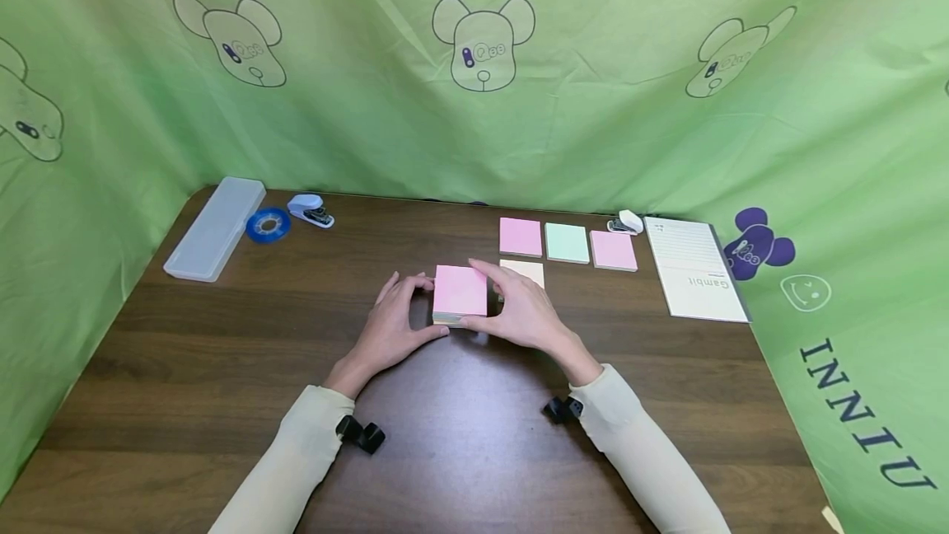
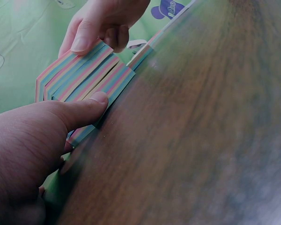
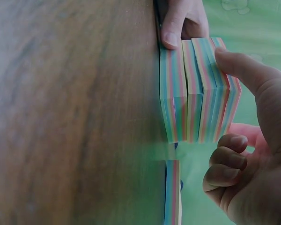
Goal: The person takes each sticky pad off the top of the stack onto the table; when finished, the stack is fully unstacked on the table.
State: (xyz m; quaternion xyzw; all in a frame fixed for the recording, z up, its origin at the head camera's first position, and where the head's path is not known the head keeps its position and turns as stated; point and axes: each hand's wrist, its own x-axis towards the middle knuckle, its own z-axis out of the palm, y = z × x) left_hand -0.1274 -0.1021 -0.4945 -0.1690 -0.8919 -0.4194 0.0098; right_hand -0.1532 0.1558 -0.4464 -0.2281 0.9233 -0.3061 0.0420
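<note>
A stack of sticky note pads (image 1: 460,291) stands at mid-table, pink on top, with striped multicoloured sides. My left hand (image 1: 393,324) holds the stack's left side, its thumb on the near face low down, as the left wrist view shows. On the other side, my right hand (image 1: 522,311) pinches the upper pads between thumb and forefinger; its other fingers are curled in the right wrist view (image 3: 225,161). The layers sit slightly out of line. Just right of the stack lies a cream pad (image 1: 528,270), partly hidden by my right hand.
Behind are a pink pad (image 1: 521,237), a green pad (image 1: 567,243) and another pink pad (image 1: 614,250). A white stapler (image 1: 627,222) and a notebook (image 1: 697,270) lie at right. Far left hold a translucent case (image 1: 215,229), blue tape roll (image 1: 255,227) and blue stapler (image 1: 306,206).
</note>
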